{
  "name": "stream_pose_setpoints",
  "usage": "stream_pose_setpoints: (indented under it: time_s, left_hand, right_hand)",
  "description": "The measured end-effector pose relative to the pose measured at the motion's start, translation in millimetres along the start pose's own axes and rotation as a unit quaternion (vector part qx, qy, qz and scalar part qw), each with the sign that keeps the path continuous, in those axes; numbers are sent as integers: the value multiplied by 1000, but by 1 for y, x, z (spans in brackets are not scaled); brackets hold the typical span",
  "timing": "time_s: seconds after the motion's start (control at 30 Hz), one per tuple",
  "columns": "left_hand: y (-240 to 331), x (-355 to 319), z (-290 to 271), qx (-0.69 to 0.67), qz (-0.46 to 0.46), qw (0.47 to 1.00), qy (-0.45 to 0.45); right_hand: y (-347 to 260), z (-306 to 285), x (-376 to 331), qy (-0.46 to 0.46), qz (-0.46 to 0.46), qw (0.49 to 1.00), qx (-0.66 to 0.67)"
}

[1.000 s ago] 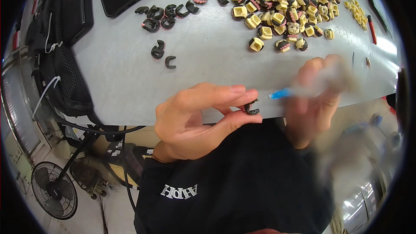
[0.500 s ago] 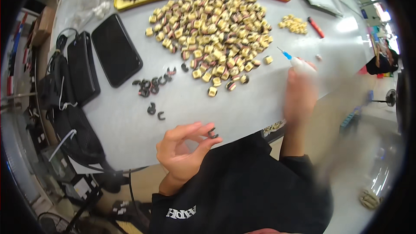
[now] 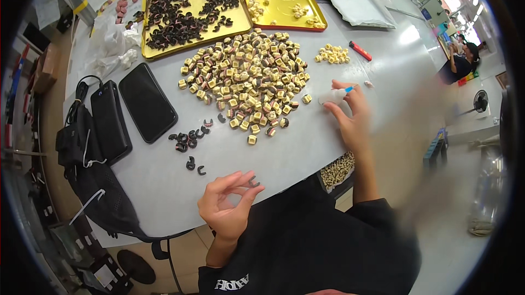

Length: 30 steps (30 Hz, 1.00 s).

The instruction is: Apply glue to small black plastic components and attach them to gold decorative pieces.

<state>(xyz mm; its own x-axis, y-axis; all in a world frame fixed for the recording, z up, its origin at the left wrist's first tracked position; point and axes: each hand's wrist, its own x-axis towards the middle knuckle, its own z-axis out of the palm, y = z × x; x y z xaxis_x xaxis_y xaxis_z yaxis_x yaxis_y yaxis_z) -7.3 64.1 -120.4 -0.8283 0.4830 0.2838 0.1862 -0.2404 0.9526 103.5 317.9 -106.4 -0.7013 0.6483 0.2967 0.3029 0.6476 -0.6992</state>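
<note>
Pinching small dark C-shaped piece (image 3: 255,184) in left hand (image 3: 225,208) grip; right hand (image 3: 350,114) grip closed around white glue bottle (image 3: 334,96).

right hand (image 3: 350,112) extended over table (image 3: 339,147), bottle (image 3: 332,96) raised

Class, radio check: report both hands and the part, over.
Left hand pinching small dark curved piece at table edge. Right hand holding white glue bottle. Nothing between them.
</note>
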Motion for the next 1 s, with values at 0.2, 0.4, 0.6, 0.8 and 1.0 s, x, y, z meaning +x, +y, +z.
stream_pose_setpoints:
  time_s: [0.2, 0.4, 0.6, 0.8, 1.0]
  left_hand:
    - [-2, -3, -3, -11, -12, 1000, -1]
    - [-1, -3, -2, 6, 12, 1000, 3]
    - [-3, 0, 0, 13, 6, 1000, 9]
    - [-4, 1, -2, 26, 24, 999, -9]
    - [-4, 0, -2, 36, 3, 999, -1]
  right_hand:
    - [11, -44, 21, 117, -4, 993, 4]
    - [83, -48, 78, 44, 65, 993, -85]
    - [98, -41, 97, -6, 107, 994, -34]
    - [94, -39, 95, -1, 89, 992, -91]
    - [66, -42, 82, 30, 93, 994, -57]
